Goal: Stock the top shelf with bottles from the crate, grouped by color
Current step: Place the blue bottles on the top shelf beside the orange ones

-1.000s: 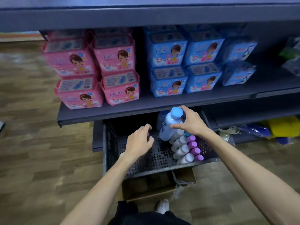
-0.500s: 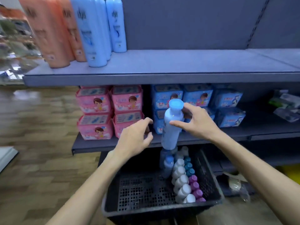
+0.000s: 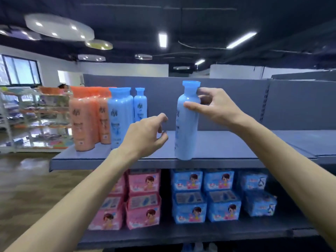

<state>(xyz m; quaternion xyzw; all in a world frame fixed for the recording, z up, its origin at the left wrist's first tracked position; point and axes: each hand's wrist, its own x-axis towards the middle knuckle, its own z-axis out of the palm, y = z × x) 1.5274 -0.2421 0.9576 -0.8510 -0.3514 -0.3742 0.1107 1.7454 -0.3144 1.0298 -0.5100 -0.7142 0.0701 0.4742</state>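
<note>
- Holding: right hand (image 3: 216, 108) pinches a blue bottle (image 3: 187, 122) by the shoulder, thumb in front and fingers behind, upright at the front edge of the top shelf (image 3: 236, 144); whether its base has landed, cannot tell.
- Left hand (image 3: 145, 137): empty, fingers loosely curled.
- Stocked: orange bottles (image 3: 85, 120) at left, two blue bottles (image 3: 121, 117) just beside them.
- Outstanding: join held bottle to blue group; crate out of view.

held light-blue plastic bottle (image 3: 187, 122): smooth, with a soft satin sheen
blue plastic bottles standing on the shelf (image 3: 120, 117): glossy, printed labels
orange plastic bottles (image 3: 82, 120): smooth and shiny
grey top shelf board (image 3: 236, 144): matt, painted metal by the look
pink soft packs (image 3: 143, 199): glossy printed film
blue soft packs (image 3: 189, 195): the same shiny film
brown floor (image 3: 27, 188): wood-look planks, faint gloss
</note>
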